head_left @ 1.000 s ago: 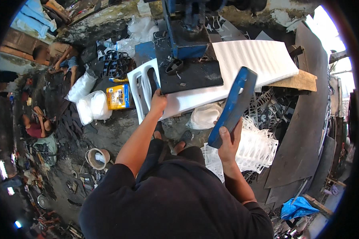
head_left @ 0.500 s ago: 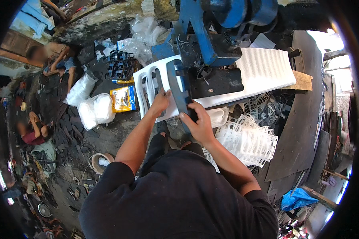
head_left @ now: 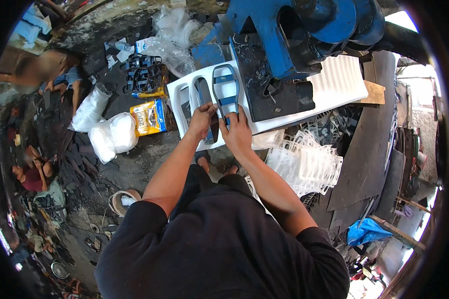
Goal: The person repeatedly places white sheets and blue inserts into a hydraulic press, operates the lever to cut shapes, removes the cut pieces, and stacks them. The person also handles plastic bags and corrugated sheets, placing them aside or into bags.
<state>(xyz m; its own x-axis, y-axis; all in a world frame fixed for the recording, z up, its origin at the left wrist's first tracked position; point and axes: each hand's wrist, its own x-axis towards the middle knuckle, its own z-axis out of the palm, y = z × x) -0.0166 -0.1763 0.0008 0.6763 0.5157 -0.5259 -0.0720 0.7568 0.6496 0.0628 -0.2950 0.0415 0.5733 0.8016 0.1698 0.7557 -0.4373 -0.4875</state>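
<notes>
A sole-shaped cutting die [head_left: 228,101], blue-grey with crossbars, sits over a white foam sheet [head_left: 182,81] that has long sole-shaped openings cut through it. My right hand [head_left: 237,133] grips the die's near end, its fingers curled over the end bar. Just left of the die, my left hand [head_left: 200,122] is closed, thumb and fingertips pinched at the strip of foam beside the die. Whether the left fingertips also touch the die cannot be made out. Dark surface shows through the openings.
A big blue press machine [head_left: 274,47] stands ahead on the right, over a black board [head_left: 279,102]. Cut white foam sheets [head_left: 304,164] are piled at right. Stuffed white bags [head_left: 114,134] and a yellow package [head_left: 148,118] lie left. Two people sit at far left; a bucket [head_left: 119,203] stands nearby.
The die was tipped on its side between my hands; now it lies with its open outline facing up on the foam. My right hand has moved left to its near end.
</notes>
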